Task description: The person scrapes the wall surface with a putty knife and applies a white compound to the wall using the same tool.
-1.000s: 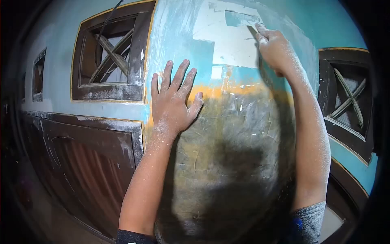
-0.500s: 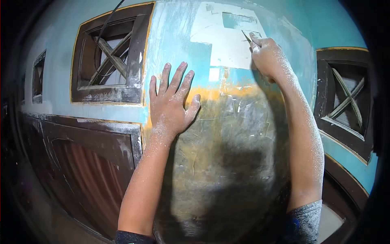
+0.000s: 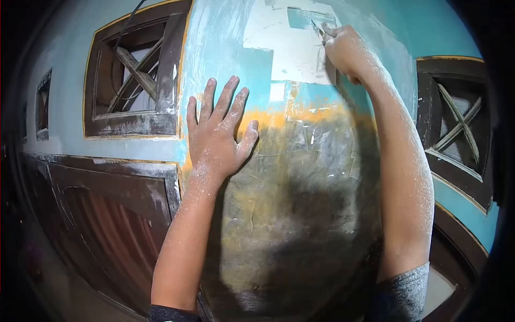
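Observation:
My left hand lies flat on the wall with its fingers spread, over the edge between turquoise paint and a bare, dark lower area. Higher up on the right, my right hand is closed around a scraper seen nearly edge-on. Its thin blade points up and left, at the small turquoise patch within a white area of wall. My fingers hide most of the handle. White dust covers both forearms.
A dark wooden vent window with crossed slats is at left, above a dark door or shutter panel. Another crossed-slat frame is at right. A dark cable hangs over the left window. The lower wall is rough and stained.
My right hand has moved up the wall with the scraper, from the white area to the small turquoise patch. My left hand stays spread on the wall. The view has shifted slightly.

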A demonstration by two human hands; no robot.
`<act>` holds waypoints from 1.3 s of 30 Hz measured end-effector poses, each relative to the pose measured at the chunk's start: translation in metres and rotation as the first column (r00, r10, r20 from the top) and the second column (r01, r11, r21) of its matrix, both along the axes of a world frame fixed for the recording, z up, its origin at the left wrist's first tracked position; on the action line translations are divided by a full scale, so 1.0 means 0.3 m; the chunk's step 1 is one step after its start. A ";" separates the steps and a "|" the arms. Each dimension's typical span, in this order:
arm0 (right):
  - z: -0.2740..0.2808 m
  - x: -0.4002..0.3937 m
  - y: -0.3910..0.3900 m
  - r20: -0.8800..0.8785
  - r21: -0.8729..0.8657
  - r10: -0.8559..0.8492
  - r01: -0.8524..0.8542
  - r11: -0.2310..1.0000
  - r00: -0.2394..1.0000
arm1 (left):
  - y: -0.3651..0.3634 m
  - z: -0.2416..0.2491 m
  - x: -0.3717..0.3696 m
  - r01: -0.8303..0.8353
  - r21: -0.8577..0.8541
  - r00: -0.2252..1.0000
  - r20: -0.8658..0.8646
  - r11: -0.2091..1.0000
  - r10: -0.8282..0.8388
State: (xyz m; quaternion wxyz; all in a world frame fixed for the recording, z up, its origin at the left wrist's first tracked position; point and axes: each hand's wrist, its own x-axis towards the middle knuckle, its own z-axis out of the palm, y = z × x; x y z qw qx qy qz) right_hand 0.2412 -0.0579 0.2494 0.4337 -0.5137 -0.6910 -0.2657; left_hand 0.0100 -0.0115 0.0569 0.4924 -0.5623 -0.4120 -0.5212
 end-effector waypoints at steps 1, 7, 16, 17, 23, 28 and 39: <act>-0.012 0.000 -0.022 0.103 -0.051 -0.036 0.041 0.998 0.994 | 0.000 0.002 -0.002 0.005 0.011 1.000 -0.003 1.000 -0.005; -0.062 0.019 0.074 -0.059 0.204 0.006 0.006 0.979 0.998 | -0.004 0.002 0.000 -0.003 0.013 1.000 -0.004 1.000 0.004; -0.019 0.015 0.018 -0.101 0.048 0.039 -0.035 0.998 0.994 | 0.003 0.003 -0.007 0.001 0.011 1.000 -0.009 1.000 -0.001; -0.033 0.036 0.040 -0.100 0.046 0.041 -0.036 0.998 0.994 | 0.003 0.001 -0.007 -0.003 0.017 1.000 -0.008 1.000 0.003; -0.120 0.258 0.109 0.031 0.369 0.025 -0.035 0.929 0.999 | -0.001 0.002 -0.003 0.009 0.012 1.000 0.002 1.000 -0.009; -0.172 0.321 0.065 -0.010 0.272 -0.029 0.030 0.962 1.000 | 0.003 0.000 -0.007 0.003 0.024 1.000 -0.008 1.000 -0.003; -0.092 0.065 0.073 0.054 0.323 0.138 -0.148 0.935 0.989 | 0.002 -0.002 0.000 -0.009 0.014 1.000 0.004 1.000 0.009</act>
